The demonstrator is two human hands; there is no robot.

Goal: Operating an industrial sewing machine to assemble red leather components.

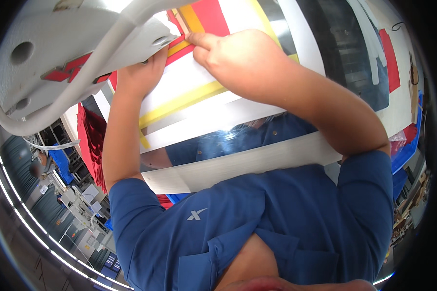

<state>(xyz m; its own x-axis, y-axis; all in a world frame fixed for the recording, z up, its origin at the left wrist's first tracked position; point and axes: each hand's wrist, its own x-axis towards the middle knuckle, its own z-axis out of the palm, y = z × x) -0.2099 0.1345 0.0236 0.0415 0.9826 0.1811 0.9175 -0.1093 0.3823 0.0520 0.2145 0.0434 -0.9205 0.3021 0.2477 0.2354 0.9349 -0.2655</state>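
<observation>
My right hand (230,56) reaches over a white board, its index finger stretched out and the fingertip on a narrow red strip (178,39). Beside that fingertip lie a tan strip (181,22) and a yellow band (194,18). A red panel (211,18) lies just beyond the hand. My left hand (143,75) is at the near edge of the same red and yellow pieces, under the white machine head (131,43). The machine covers part of its fingers, so whether they grip anything cannot be seen.
A thick pale tube (99,58) curves across the machine at the left. Yellow tape (182,103) borders the white board. A shiny metal plate (223,140) lies nearer to me. Dark red cloth (91,145) hangs at the left; a blue bin (408,153) stands at the right.
</observation>
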